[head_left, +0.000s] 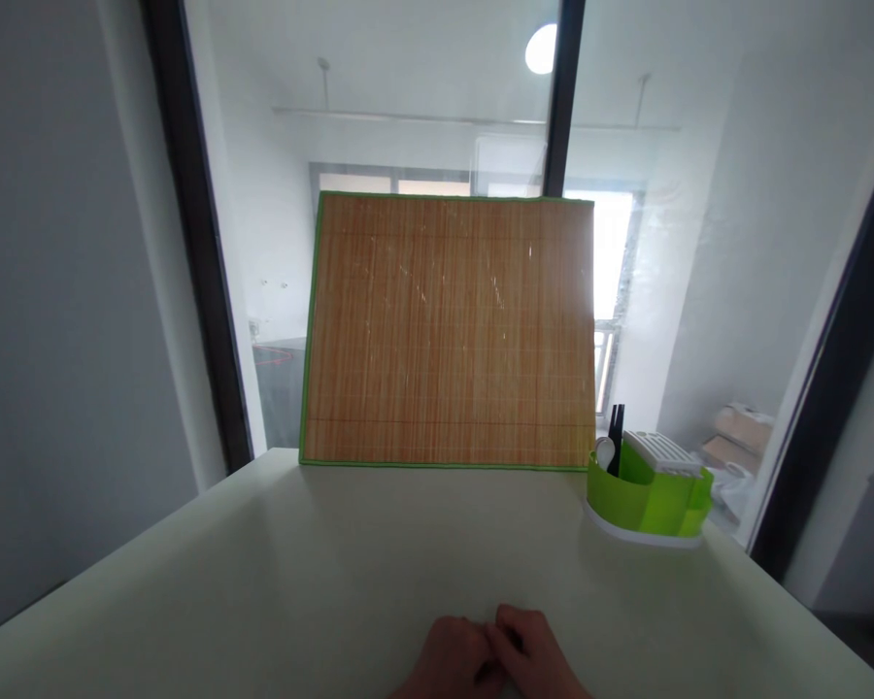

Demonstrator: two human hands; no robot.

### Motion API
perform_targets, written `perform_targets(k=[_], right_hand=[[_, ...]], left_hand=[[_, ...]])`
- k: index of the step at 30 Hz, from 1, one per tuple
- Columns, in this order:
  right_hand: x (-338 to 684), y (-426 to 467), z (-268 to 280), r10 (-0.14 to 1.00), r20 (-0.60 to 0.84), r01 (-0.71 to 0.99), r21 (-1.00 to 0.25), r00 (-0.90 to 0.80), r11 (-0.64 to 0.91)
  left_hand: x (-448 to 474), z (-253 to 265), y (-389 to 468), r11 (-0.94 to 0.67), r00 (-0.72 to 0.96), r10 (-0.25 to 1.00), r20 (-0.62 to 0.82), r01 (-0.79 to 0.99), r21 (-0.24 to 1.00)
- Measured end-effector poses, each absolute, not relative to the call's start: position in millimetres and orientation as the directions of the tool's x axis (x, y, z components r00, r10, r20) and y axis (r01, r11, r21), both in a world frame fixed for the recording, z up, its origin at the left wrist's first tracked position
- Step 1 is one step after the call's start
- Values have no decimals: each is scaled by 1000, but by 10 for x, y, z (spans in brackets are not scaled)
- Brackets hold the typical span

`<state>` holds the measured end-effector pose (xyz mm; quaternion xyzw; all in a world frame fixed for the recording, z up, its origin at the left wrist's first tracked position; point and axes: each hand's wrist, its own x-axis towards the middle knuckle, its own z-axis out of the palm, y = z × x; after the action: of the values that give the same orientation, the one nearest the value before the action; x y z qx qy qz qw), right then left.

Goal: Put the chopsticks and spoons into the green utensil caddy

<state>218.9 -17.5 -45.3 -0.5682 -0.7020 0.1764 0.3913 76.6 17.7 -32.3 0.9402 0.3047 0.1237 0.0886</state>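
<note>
At the front of the white table (262, 573), my left hand (453, 655) rests with its fingers curled in. My right hand (535, 649) lies right beside it, also closed, and the two touch at the knuckles. No object shows in either hand. Farther back, a bamboo mat (452, 335) with green edging stands upright at the far edge of the table. To its right sits a green cutlery holder (652, 505) with a white base and a slotted white top. Black chopsticks (617, 437) and a spoon (604, 452) stick up from its left compartment.
A glass partition with dark frame posts (200, 233) rises behind the table. Through the glass I see a window (612, 252) and some cardboard boxes (743, 427) at the right. A grey wall (65, 291) stands on the left.
</note>
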Motion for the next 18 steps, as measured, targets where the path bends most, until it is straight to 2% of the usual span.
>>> perform_targets(k=[10, 18], right_hand=[[2183, -196, -432, 934, 355, 665, -691, -28, 283], [2187, -205, -427, 929, 370, 654, -695, -30, 298]], left_hand=[[780, -346, 177, -803, 781, 594, 192, 557, 212], [766, -349, 198, -814, 797, 572, 193, 524, 250]])
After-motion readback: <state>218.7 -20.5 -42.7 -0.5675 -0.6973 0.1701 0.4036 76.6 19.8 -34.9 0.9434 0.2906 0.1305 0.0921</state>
